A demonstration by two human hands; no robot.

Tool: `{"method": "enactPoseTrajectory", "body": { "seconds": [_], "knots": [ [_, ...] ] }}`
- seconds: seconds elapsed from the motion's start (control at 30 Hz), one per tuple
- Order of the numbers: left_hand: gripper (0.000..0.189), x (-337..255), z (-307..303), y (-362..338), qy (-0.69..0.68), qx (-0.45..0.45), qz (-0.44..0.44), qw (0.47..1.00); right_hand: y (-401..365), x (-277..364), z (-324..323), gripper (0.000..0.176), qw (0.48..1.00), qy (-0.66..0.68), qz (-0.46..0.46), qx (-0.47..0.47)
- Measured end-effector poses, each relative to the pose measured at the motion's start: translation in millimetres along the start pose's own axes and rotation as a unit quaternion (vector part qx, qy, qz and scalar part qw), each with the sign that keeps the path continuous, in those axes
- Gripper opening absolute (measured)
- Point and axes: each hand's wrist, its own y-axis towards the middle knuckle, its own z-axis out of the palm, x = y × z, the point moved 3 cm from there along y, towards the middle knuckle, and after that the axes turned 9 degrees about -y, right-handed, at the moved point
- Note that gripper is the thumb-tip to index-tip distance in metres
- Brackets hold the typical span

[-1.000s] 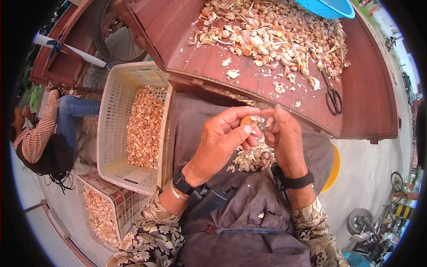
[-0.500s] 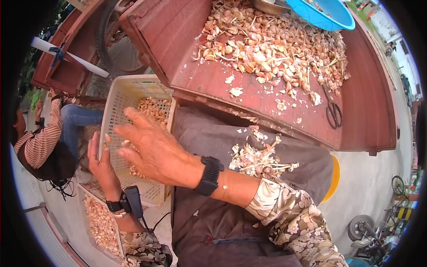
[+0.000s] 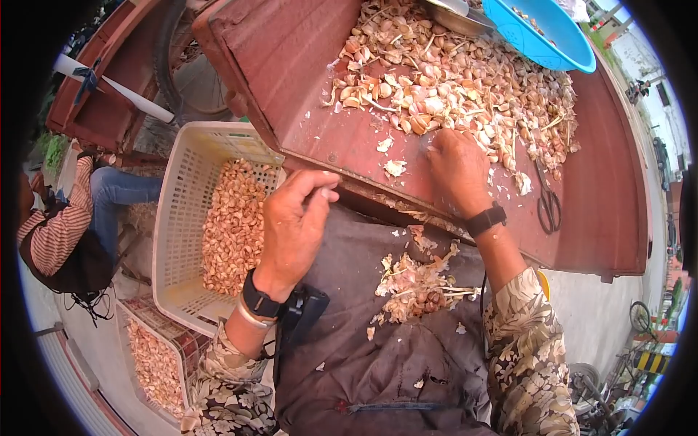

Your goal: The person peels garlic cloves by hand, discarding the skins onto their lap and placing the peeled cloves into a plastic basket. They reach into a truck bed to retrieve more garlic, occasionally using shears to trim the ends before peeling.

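Note:
My right hand (image 3: 462, 173) reaches into the near edge of the garlic pile (image 3: 480, 94) on the red metal bed. Its fingers are curled down among the cloves, and whatever they hold is hidden. Beside the crate, my left hand (image 3: 292, 221) is raised above my lap, its fingers bent. The tips of thumb and forefinger are a little apart, with nothing visible between them. Peeled-off skins and stalks (image 3: 422, 280) lie on the dark apron (image 3: 385, 363). In the pale plastic crate (image 3: 171, 218) on the left rest many separated garlic cloves (image 3: 234, 225).
Black-handled scissors (image 3: 548, 207) lie right of the pile. A blue basin (image 3: 542, 36) and a metal bowl (image 3: 458, 18) stand behind it. A second crate (image 3: 185, 349) holds more garlic at lower left. A person in a striped sleeve (image 3: 58, 243) sits at far left.
My right hand has moved from over the crate to the garlic pile. My left hand has swung right, away from the crate, whose cloves are now in plain view.

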Motion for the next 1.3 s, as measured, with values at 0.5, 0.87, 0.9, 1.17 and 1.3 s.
{"method": "enactPoseTrajectory", "body": {
  "seconds": [0.5, 0.87, 0.9, 1.17, 1.3],
  "knots": [
    [0.022, 33, 139, 117, 0.380, 0.156, 0.241, 0.879, -54, -96, -1, 0.026, 0.465, 0.810, 0.353, 0.045],
    [0.017, 10, 139, 62, -0.186, 0.126, -0.099, 0.969, -54, -44, -24, 0.019, 0.731, 0.641, 0.217, 0.093],
    [0.017, 4, 140, 56, -0.209, 0.124, -0.100, 0.965, -54, -36, -26, 0.020, 0.730, 0.646, 0.199, 0.097],
    [0.018, -23, 124, 25, -0.247, 0.116, -0.061, 0.960, -70, -7, -43, 0.022, 0.695, 0.691, 0.168, 0.106],
    [0.018, -29, 108, 20, -0.212, 0.150, 0.006, 0.966, -80, -2, -44, 0.022, 0.529, 0.816, 0.162, 0.167]
  ]
}}
